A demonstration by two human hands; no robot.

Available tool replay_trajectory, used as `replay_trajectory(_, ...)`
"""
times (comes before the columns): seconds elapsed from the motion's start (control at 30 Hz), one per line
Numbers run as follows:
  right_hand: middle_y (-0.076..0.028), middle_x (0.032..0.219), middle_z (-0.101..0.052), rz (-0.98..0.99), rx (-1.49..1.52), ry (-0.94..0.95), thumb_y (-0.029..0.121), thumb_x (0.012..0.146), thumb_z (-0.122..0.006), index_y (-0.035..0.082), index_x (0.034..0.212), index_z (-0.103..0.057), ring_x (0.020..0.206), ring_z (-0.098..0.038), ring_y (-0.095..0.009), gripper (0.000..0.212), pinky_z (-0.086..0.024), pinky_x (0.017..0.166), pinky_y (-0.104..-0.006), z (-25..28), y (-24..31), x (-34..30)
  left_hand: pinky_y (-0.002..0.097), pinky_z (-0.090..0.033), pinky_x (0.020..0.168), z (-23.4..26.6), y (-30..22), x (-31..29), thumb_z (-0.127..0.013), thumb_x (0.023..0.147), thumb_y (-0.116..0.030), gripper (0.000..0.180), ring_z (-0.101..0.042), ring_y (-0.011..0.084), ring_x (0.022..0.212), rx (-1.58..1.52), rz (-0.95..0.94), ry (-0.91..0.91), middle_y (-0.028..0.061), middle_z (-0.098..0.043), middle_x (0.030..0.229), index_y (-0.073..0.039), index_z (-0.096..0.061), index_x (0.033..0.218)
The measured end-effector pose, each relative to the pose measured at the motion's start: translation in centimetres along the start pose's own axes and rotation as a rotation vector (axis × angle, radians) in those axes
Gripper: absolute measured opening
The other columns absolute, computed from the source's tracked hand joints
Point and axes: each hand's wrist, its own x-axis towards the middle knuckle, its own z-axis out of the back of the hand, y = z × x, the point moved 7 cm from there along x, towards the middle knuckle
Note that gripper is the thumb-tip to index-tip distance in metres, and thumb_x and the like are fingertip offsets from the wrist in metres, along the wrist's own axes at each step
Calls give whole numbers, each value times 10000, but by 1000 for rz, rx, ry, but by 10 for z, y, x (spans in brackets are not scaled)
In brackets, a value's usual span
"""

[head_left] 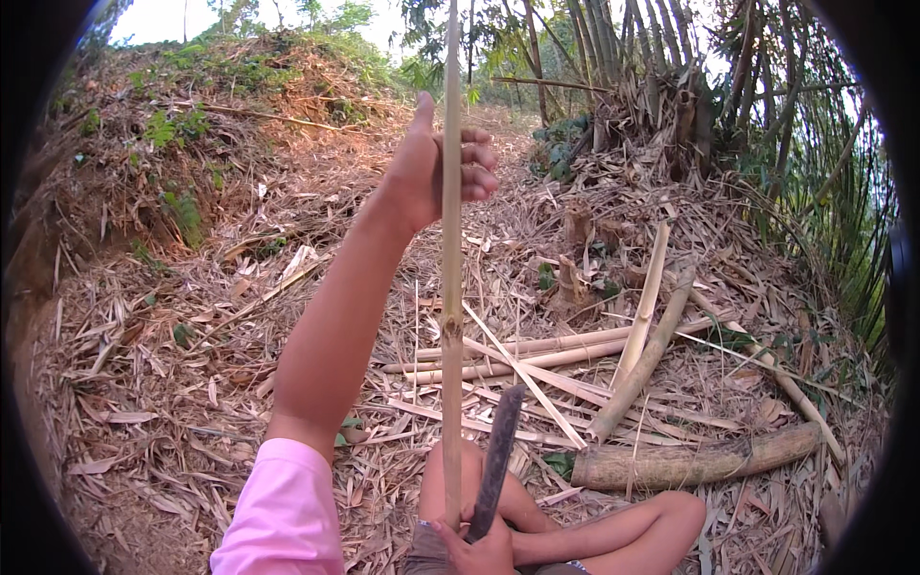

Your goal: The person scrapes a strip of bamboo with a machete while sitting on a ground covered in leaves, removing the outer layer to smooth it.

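Observation:
A long pale bamboo strip (452, 383) stands upright in front of me, running from my lap past the top of the view. My left hand (460, 168) is raised at the strip's upper part, thumb up and fingers loosely curved apart, with the strip crossing in front of the palm. Whether the palm touches it I cannot tell. Down at my lap, my right hand (479, 550) is closed round a machete, its dark blade (498, 455) tilted up just right of the strip. The strip's lower end meets this hand near the thumb; the machete's handle is hidden.
My bent legs (661, 522) are on the ground. Ahead to the right lie split bamboo pieces (537, 362), a slanting bamboo pole (647, 355) and a thick bamboo log (690, 462). Cut stumps (572, 285) stand beyond, below a bamboo clump (623, 48). Dry leaves cover the slope.

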Motion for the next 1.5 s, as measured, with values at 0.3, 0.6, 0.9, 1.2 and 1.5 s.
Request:
replay_trajectory(0.3,-21,731,-505,92,185,-103,193,803,-818,29,924,-536,656,-505,-155,348,-451,603,-297,-25,-5,-5,326,-509,418,-38,135,-28,-132,978,-687,752,-603,200,479,17,241,377,48,-571,701,-44,-504,1096)
replay_trajectory(0.6,13,619,-513,21,369,-335,195,839,-799,43,860,-493,578,-484,-61,342,-417,522,-251,11,-35,9,418,-414,1021,-97,259,-115,-125,986,-685,887,-558,230,1170,-42,508,435,102,-637,1135,23,-555,1304)
replay_trajectory(0.9,23,643,-560,-83,449,-249,225,912,-724,47,903,-532,514,-525,-43,262,-405,469,-215,7,-52,-4,294,-518,741,-73,275,-116,-406,1067,-322,350,-608,115,861,147,249,338,53,-627,1043,-32,-517,1230)
replay_trajectory(1.2,-69,697,-578,340,-25,-384,531,1002,-430,21,974,-527,531,-562,-148,519,-442,466,-304,103,-29,11,211,-313,378,-57,261,-160,-394,1071,-258,254,-382,40,427,241,467,245,-22,-480,682,-68,-497,937)
replay_trajectory(1.5,-129,646,-622,528,-755,-346,484,953,-563,52,899,-638,563,-641,-306,442,-500,502,-397,131,54,35,216,-385,523,-77,283,-256,-419,1052,-140,235,-486,43,649,111,598,233,-14,-553,792,-19,-598,1144)
